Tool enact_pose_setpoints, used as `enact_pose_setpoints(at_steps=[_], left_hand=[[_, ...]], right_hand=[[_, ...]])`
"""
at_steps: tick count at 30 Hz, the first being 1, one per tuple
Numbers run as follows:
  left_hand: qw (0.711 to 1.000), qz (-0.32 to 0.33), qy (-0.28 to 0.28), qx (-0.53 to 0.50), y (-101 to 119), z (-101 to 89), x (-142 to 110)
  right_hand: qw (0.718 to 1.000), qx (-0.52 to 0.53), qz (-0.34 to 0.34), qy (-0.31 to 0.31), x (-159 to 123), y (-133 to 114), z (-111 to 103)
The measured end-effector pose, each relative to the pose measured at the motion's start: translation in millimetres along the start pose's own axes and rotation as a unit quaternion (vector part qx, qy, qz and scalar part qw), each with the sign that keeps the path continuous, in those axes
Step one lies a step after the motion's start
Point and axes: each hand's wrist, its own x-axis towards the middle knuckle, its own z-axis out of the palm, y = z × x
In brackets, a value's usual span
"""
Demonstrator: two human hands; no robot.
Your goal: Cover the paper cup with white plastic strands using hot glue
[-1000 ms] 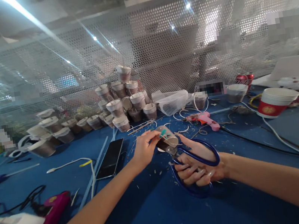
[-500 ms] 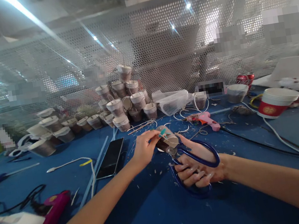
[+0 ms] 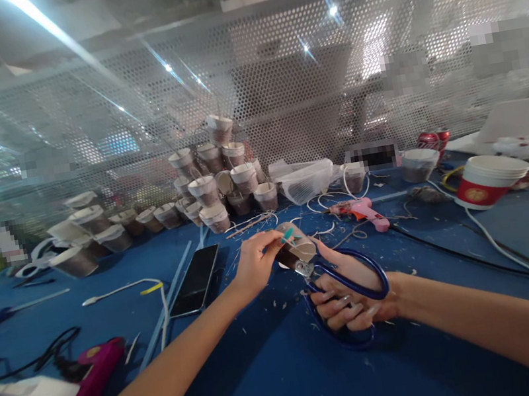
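Observation:
My left hand [image 3: 257, 259] is closed, its fingertips pinching a small brown-and-pale cup [image 3: 305, 249] tipped on its side, the open end toward the lower right. Something teal shows at those fingertips; whether it is a nail or a separate piece, I cannot tell. My right hand [image 3: 347, 295] is wrapped round the blue-handled scissors [image 3: 380, 277], thumb and fingers on the loops. The pivot lies right by the cup's rim; the blades are mostly hidden by the cup and the left hand. White scraps lie scattered on the blue table [image 3: 274, 384] below.
Beyond my hands, several small cups [image 3: 214, 218] are stacked against a perforated metal screen [image 3: 294, 99]. A black phone [image 3: 196, 281] and a magenta power strip [image 3: 92, 379] lie left. Right of centre are a pink glue gun [image 3: 371, 213], its black cable, and red-and-white paper cups [image 3: 486, 183].
The scissors' handles and my right fingers have shifted very slightly. My left hand and the cup stay in place.

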Motion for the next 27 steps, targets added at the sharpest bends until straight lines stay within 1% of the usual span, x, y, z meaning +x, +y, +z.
enact_pose_setpoints(at_steps=[8, 14, 17, 21, 23, 24, 25, 27], left_hand=[[1.000, -0.012, -0.002, -0.014, -1.3, 0.5, -0.2], [0.999, -0.023, -0.004, -0.039, -1.7, 1.0, -0.4], [0.997, -0.026, 0.002, -0.076, -1.9, 0.5, -0.2], [0.987, -0.042, 0.004, -0.155, -2.4, -0.6, 1.4], [0.981, -0.052, 0.007, -0.189, -1.7, -1.4, 3.4], [0.978, -0.056, 0.008, -0.203, -1.1, -2.1, 4.6], [0.975, -0.060, 0.009, -0.215, -0.5, -3.1, 5.8], [0.970, -0.064, 0.003, -0.233, 1.0, -6.1, 8.3]], right_hand=[[1.000, -0.008, -0.009, -0.005, 0.2, -0.2, 0.1], [0.999, -0.025, -0.015, 0.021, -1.1, -0.5, 3.7], [0.998, -0.055, -0.012, 0.030, -1.2, 0.4, 5.5], [0.992, -0.117, 0.034, 0.031, -3.8, 2.1, 10.7], [0.981, -0.174, 0.050, 0.069, -7.1, 2.2, 15.3], [0.969, -0.214, 0.063, 0.109, -9.6, 2.0, 18.6], [0.949, -0.259, 0.082, 0.163, -12.7, 1.6, 22.7], [0.888, -0.355, 0.111, 0.272, -20.6, 1.0, 33.2]])
